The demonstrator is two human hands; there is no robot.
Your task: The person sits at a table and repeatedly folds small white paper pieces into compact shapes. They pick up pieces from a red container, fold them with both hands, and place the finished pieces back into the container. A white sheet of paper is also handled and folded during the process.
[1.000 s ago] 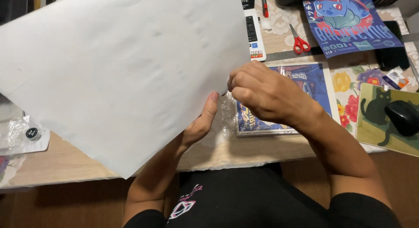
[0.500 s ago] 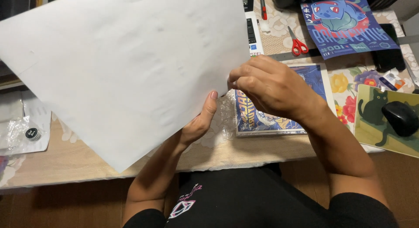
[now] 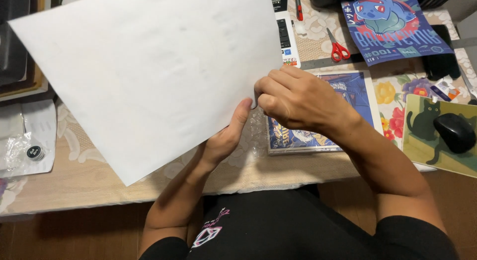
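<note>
cluttered tabletop (image 3: 74, 183) under lace cloth; large white sheet (image 3: 149, 71) held above it, left hand (image 3: 226, 138) and right hand (image 3: 298, 98) both pinching sheet's right edge; red scissors (image 3: 339, 47) beyond that edge.

Warm, even indoor light falls from above; the large white sheet (image 3: 149, 76) reads bright without glare (faint grey mottling), soft shadow beneath it, and focus sharp throughout.
</note>
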